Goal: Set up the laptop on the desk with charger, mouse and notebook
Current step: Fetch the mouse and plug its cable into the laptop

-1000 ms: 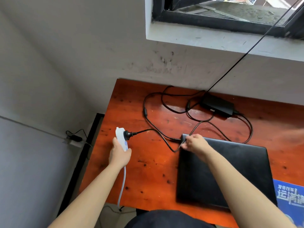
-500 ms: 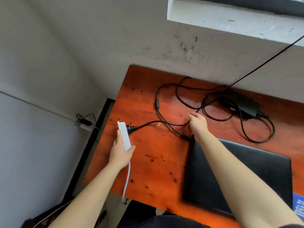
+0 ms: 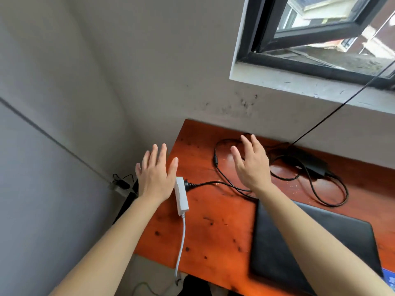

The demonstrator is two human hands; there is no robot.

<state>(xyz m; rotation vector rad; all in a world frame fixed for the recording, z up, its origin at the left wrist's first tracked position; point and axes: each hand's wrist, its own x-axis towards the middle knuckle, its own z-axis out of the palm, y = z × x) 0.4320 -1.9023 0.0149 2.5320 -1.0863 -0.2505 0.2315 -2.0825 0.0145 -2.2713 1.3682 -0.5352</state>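
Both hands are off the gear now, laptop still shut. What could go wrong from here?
1. The white power strip lies by the desk edge with its lead hanging off; a tug could pull it down.
2. The charger cable lies in loose loops under the right hand and could snag.
3. The cable runs close to the laptop corner; opening the lid might drag it.

A white power strip [image 3: 181,196] lies near the left edge of the bench [image 3: 213,231]. Above the far edge, a black-framed window [image 3: 299,39] stands open in the grey wall [image 3: 128,60].
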